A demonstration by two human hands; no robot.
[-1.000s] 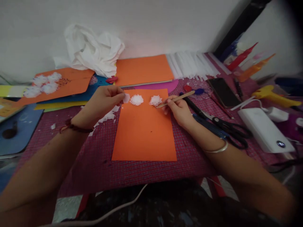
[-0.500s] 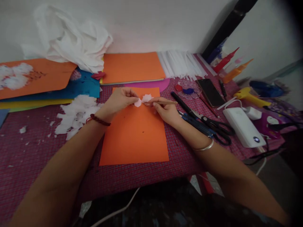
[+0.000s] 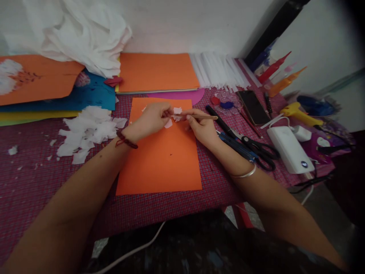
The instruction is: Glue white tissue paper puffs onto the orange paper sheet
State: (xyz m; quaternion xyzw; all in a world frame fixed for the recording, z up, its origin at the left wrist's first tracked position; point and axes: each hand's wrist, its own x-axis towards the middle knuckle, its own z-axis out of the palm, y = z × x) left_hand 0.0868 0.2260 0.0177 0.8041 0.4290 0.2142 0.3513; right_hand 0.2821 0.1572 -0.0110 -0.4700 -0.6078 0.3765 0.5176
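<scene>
My left hand is closed in a pinch over the orange sheet, with a small white paper piece at its fingertips. My right hand grips a thin wooden stick, held nearly level. The stick's far end reaches my left fingertips, and its exact contact there is too small to tell. Just behind the stick, another white paper scrap lies on the orange sheet. A pile of torn white paper lies left of my left hand.
At the right lie black-handled scissors, a phone, a white power bank and a yellow glue gun. White paper strips and a stack of orange paper lie along the wall. Crumpled white cloth is back left.
My left hand has turned inward, bringing its paper piece to the stick's end. The stick has swung to cross in front of the scrap. The whole view has shifted slightly.
</scene>
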